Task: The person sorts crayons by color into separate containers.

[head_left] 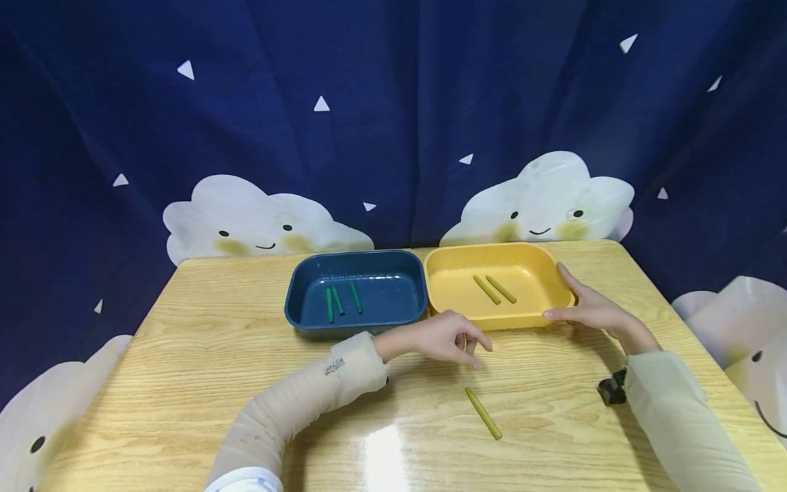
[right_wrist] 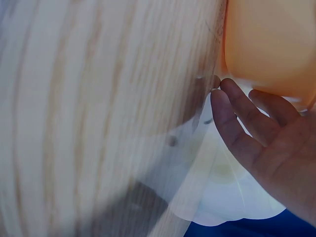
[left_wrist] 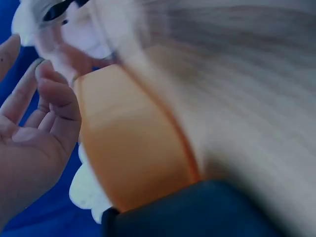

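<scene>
My left hand (head_left: 445, 336) hovers over the table in front of the yellow tray (head_left: 445, 319), fingers loosely bent, holding nothing. In the left wrist view it appears at the left edge, beside the tray. Below it on the table lies a single yellow crayon (head_left: 483, 413). My right hand (head_left: 590, 309) rests against the right end of the yellow tray, thumb at the front corner and fingers extended along the side. Two yellow crayons (head_left: 486, 290) lie in that tray. Several green crayons (head_left: 356, 297) lie in the dark blue tray (head_left: 359, 326).
The two trays stand side by side at the back of the wooden table (head_left: 203, 383). A small black object (head_left: 611, 388) shows near my right wrist. Behind the table hangs a dark blue curtain (head_left: 381, 150) with printed clouds.
</scene>
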The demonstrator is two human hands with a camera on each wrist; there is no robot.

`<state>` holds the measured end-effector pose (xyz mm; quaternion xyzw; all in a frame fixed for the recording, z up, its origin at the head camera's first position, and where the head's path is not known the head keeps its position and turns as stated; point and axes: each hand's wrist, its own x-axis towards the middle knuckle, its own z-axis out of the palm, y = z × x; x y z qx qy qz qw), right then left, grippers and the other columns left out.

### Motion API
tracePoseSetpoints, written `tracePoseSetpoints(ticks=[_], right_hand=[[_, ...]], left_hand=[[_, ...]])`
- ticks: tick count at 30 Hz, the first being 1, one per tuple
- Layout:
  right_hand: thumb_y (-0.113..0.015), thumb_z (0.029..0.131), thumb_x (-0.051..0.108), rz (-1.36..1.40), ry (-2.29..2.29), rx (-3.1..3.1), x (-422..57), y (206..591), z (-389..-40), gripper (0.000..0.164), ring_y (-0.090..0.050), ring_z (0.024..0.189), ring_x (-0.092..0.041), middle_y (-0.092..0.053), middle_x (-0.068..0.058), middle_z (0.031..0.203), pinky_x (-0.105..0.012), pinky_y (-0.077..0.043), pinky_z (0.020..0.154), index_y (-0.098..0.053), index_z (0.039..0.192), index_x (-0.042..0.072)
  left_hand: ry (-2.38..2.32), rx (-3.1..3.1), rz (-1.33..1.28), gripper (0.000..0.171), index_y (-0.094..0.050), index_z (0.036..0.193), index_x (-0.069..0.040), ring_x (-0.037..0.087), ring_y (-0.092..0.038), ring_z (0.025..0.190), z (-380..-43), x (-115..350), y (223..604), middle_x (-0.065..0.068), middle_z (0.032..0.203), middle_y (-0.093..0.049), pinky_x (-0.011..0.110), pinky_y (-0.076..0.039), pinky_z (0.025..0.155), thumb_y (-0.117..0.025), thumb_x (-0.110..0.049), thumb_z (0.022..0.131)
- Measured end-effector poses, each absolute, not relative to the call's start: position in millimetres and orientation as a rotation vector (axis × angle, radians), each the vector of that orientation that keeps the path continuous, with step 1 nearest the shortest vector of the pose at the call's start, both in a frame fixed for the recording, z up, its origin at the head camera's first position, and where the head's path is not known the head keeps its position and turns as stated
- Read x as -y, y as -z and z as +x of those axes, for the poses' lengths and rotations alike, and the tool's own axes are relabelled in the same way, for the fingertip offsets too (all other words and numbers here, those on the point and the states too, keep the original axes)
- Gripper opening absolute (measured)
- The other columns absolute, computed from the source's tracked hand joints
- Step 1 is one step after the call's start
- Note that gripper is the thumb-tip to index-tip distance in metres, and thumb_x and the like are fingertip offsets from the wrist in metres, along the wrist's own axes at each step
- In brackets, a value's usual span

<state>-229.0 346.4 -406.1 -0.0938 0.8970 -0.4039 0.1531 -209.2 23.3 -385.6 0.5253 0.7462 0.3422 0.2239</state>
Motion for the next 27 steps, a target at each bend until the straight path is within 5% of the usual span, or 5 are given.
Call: tracePoseSetpoints(ticks=[9, 17, 27], right_hand=[[-0.07, 0.079, 0.026, -0.281, 1.17, -2.571, -346, 407, -229, 0.109, 0.005, 0.132, -0.046, 0.011, -0.026, 0.147, -0.063, -0.003, 0.1, 0.017, 0.142, 0.01], [-0.07, 0.079, 0.027, -0.277, 1.167, -2.569, -345, 405, -228, 0.11, 0.005, 0.131, -0.047, 0.011, -0.027, 0.146, -0.063, -0.002, 0.099, 0.017, 0.142, 0.009], [-0.07, 0.079, 0.027, -0.277, 1.161, -2.574, -347, 408, -230, 0.11, 0.005, 0.131, -0.047, 0.011, -0.027, 0.146, -0.063, -0.003, 0.1, 0.017, 0.142, 0.01]], left_hand=[[-0.78, -1.936, 1.454, 0.035, -0.066, 0.11, -0.001, 0.001, -0.047, 0.057, -206, -25, 410, 0.007, 0.084, -0.064, 0.013, -0.042, 0.057, -0.073, -0.01, 0.077], [-0.687, -1.941, 1.431, 0.033, -0.068, 0.108, -0.006, -0.001, -0.042, 0.051, -206, -28, 419, -0.007, 0.074, -0.058, 0.014, -0.037, 0.051, -0.075, -0.011, 0.076], [-0.565, -2.016, 1.486, 0.026, -0.072, 0.098, -0.009, 0.0, -0.044, 0.069, -204, -34, 421, -0.002, 0.091, -0.066, 0.01, -0.036, 0.063, -0.077, -0.012, 0.073]])
